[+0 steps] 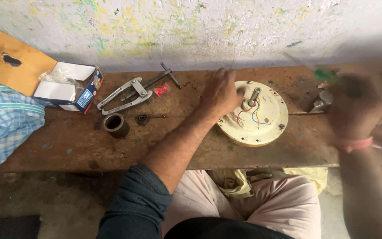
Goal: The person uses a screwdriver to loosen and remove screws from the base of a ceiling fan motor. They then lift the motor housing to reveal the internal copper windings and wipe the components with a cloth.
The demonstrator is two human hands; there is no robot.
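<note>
Cream motor housing (pixel 254 114) near bench (pixel 67 146) rear edge is steadied by flat left hand (pixel 219 94); blurred right hand (pixel 354 104) grips green-handled screwdriver (pixel 321 73). Tip alignment is judged next.

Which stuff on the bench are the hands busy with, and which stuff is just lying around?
In use:
- round cream motor housing with coloured wires, left hand resting on its edge
- green-handled tool, blurred, at the right hand

Lying about:
- metal puller
- dark metal ring
- small bearing
- open cardboard box
- checked blue cloth
- small red piece
</note>
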